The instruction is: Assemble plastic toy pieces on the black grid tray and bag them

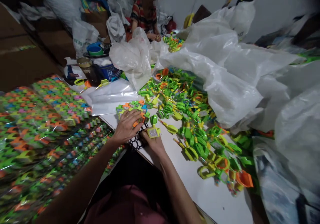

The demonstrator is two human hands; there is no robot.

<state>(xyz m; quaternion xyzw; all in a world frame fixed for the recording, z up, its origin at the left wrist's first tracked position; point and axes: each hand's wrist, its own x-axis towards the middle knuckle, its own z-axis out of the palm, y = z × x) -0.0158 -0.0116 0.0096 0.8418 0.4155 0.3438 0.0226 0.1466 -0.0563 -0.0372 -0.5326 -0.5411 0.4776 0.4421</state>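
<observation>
My left hand [128,124] lies with its fingers stretched out over a block of small green, orange and blue plastic pieces [135,105]. These pieces are set close together on a black honeycomb-patterned tray [137,142] at the table's near edge. Beside it, my right hand [155,144] grips a yellow plastic piece with a square grey face [153,132]; some of its fingers are hidden. Just beyond that piece is a loose green plastic piece [153,119]. A large heap of green, yellow and orange pieces [192,130], some with colourful tubes, spreads to the right.
Clear plastic sheeting [225,70] covers the heap's far right side. Rows of packed colourful pieces [50,127] fill the left. A jar [87,70] and blue basket [111,71] stand at the back left. Across the table sits another person [143,15], hands near more pieces.
</observation>
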